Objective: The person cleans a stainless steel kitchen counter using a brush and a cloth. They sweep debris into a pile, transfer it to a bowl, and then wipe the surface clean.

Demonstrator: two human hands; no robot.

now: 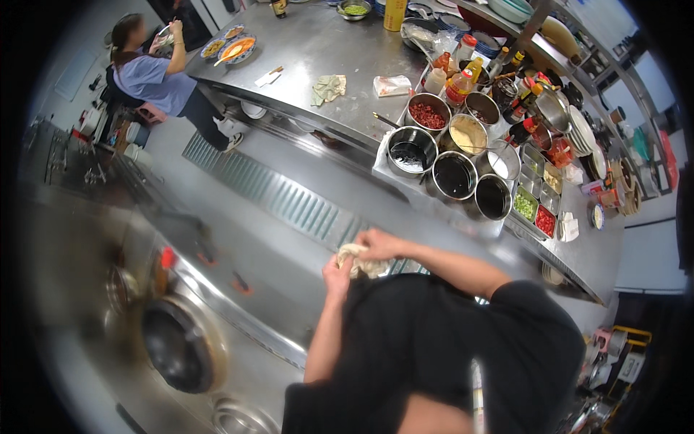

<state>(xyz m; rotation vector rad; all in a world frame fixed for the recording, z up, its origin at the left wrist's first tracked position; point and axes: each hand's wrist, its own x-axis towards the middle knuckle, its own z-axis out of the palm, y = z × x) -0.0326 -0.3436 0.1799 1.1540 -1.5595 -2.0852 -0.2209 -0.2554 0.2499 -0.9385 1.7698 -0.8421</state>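
Note:
Both my hands grip a crumpled cream cloth (374, 268) in front of my black shirt, above the floor of the aisle. My left hand (337, 275) pinches its near left side between thumb and fingers. My right hand (381, 244) is closed on its upper part, with the fingers bent over the folds. Some of the cloth is hidden behind the fingers. To the right, on the steel counter (293, 46), steel pots of dark liquid (454, 174) stand closest to my hands, beside a pot of chopped red food (429, 113).
On the left, a dark wok (176, 347) sits on the steel range (260, 369). A slotted floor drain (303, 206) runs along the aisle. Sauce bottles (460, 87) and trays of chopped vegetables (525, 204) crowd the counter. A person (160, 81) stands at its far end by filled bowls (237, 50).

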